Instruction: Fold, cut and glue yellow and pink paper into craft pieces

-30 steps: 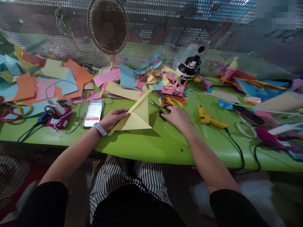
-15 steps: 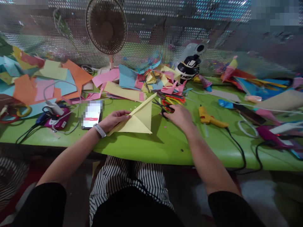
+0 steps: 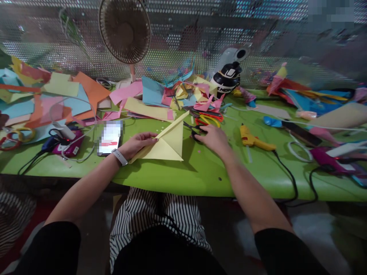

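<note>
Creased into triangular panels, yellow paper is jutting from a pinching left hand; the right hand is gripping black-handled scissors.

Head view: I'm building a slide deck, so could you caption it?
Left hand holding folded yellow paper, right hand gripping black-handled scissors at a green table.

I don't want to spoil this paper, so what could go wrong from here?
The black-handled scissors in the right hand point at the folded yellow paper in the left hand; a slip might nick it. The cord of the glue gun reaches the table edge near the right forearm and could snag.
</note>
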Tool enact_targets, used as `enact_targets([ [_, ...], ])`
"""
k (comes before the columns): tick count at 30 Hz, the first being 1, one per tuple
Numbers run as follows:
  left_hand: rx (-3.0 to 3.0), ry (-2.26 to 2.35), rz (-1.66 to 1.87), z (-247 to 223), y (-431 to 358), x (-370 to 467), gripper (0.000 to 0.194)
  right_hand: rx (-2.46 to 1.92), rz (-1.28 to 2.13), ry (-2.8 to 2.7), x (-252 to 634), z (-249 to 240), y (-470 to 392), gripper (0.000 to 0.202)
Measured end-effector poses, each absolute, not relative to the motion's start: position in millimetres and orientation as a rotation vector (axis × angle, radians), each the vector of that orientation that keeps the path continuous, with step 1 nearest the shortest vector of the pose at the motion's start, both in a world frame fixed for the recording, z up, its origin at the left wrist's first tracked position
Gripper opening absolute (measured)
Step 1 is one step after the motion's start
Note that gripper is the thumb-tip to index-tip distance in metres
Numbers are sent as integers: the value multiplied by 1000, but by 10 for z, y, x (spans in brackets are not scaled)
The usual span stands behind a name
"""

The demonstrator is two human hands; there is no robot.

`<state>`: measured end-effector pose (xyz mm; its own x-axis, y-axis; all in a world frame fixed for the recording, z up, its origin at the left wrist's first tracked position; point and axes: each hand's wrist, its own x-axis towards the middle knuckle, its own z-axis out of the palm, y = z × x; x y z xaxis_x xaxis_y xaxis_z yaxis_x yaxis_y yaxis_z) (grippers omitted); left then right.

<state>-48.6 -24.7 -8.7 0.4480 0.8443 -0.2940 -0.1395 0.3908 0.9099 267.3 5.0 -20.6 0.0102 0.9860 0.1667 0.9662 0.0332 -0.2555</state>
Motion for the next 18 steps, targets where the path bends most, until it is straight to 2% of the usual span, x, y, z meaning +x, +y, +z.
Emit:
enact_targets([
  [8, 1002, 872, 723, -87, -263, -491, 33, -2029, 134, -1888, 2672, -187, 85, 40],
  [18, 1006, 868, 719, -100, -253, -492, 28, -2024, 117, -1866, 2673, -198, 83, 34],
])
